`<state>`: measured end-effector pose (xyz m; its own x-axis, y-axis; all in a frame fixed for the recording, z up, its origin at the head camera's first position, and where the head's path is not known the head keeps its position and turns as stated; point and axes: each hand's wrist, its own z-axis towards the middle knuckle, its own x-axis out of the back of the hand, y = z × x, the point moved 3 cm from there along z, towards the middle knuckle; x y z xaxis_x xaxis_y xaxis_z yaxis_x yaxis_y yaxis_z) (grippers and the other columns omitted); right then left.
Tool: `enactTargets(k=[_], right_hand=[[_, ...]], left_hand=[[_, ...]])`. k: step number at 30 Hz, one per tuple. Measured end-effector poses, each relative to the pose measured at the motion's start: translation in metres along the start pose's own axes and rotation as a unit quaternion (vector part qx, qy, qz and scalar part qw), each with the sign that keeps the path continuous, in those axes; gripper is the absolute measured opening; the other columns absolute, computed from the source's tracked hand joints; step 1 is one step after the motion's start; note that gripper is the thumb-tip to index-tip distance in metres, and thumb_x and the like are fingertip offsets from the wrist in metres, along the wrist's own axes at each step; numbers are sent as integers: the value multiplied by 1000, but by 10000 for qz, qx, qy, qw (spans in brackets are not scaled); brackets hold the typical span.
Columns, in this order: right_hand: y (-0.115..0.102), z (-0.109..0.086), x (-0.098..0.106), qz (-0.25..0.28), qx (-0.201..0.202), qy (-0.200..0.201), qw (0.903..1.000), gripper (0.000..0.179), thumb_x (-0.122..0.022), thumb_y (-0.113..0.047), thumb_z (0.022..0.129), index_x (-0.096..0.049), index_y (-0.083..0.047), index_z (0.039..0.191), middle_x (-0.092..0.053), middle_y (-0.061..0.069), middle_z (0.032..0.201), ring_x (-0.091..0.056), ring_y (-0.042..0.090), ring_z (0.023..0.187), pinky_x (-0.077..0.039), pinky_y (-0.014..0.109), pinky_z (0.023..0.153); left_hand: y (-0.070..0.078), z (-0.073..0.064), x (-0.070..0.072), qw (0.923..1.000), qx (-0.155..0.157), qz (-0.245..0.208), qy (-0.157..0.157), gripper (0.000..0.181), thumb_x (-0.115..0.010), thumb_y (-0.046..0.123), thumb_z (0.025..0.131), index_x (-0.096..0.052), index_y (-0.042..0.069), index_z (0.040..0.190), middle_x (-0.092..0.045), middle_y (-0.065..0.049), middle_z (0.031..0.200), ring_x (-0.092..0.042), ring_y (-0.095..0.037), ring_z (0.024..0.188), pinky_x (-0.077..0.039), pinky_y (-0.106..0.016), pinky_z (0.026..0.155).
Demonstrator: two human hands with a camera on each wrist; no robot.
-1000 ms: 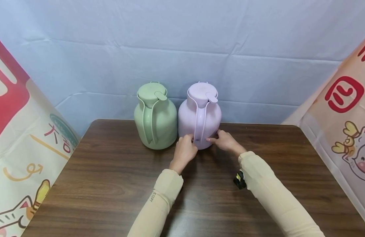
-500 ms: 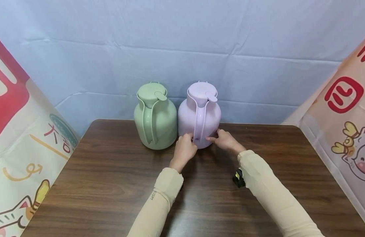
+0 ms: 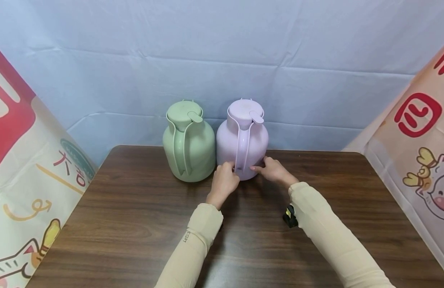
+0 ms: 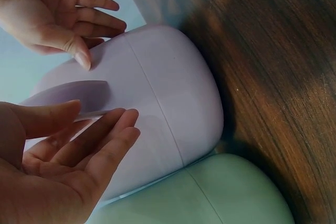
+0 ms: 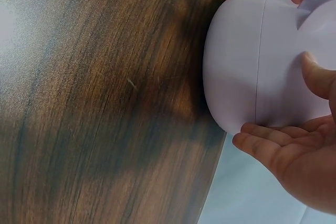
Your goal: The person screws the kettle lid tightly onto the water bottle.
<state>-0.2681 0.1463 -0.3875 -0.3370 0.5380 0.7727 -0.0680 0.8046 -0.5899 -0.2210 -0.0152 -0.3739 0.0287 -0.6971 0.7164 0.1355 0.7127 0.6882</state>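
A lilac thermos jug (image 3: 253,146) stands upright near the back of the table, its handle toward me. My left hand (image 3: 224,182) pinches the handle's lower end, thumb on one side and fingers on the other, as the left wrist view shows. On the jug's right side my right hand (image 3: 276,172) rests with its fingers fairly straight along the wall and its thumb against the near face (image 5: 283,66). Close at the left stands a green thermos jug (image 3: 201,152) of the same shape, its handle also facing me. Neither hand touches the green one.
Both jugs stand on a brown wood-grain table (image 3: 135,224), by its back edge. A pale blue cloth (image 3: 222,60) hangs behind. Printed banners (image 3: 416,160) flank the table, and a small black device (image 3: 290,217) sits under the right sleeve.
The lilac jug has shifted very slightly away from me and to the left, with both hands staying on it. The green jug stays where it was.
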Motion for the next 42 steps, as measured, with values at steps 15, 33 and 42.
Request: enactTargets(k=[15,33,42], right_hand=[[0,-2,0,21,-39,-21,10000,67,-54,-38,90,-36,14,128,-47,32,123,-48,39,113,-41,47,89],[0,-4,2,18,55,72,10000,66,-53,-38,91,-37,14,128,-47,32,123,-49,37,111,-41,47,89],[1,-6,3,74,43,85,9999,65,-52,-38,91,-38,13,128,-47,31,123,-50,37,110,-41,47,88]], left_hand=[[-1,-1,-1,9999,55,76,40,21,-52,-4,79,-67,2,92,-68,-12,91,-64,-27,78,-50,-37,66],[-1,-3,-1,9999,94,74,86,20,-53,-2,82,-67,1,97,-67,-13,90,-64,-25,76,-50,-36,64],[0,-4,0,9998,56,109,170,21,-54,-1,82,-68,2,97,-68,-14,91,-64,-27,77,-50,-37,65]])
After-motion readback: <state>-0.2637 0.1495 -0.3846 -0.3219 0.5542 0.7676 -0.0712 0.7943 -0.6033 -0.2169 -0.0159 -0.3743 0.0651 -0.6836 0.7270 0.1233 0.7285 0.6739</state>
